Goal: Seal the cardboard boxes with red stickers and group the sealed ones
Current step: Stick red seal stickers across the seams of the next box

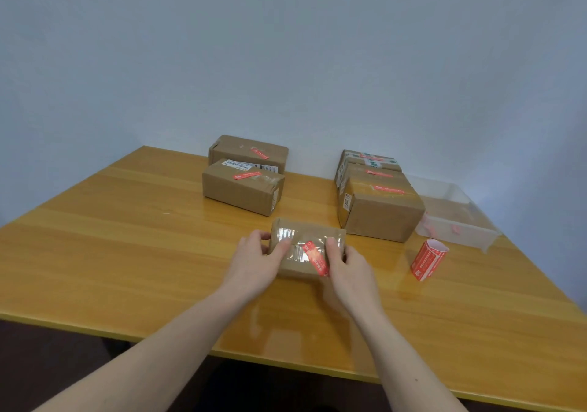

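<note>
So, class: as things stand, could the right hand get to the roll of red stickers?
Probably yes. The roll of red stickers stands on bare table to the right of the right hand, nothing between them. But that hand grips the small box, so it must let go first.

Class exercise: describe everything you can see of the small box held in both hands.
The small box is brown cardboard, lying flat on the wooden table in front of two groups of stickered boxes. Shiny clear tape crosses its top, and a red sticker lies aslant over it. The left hand and right hand grip its ends.
</note>
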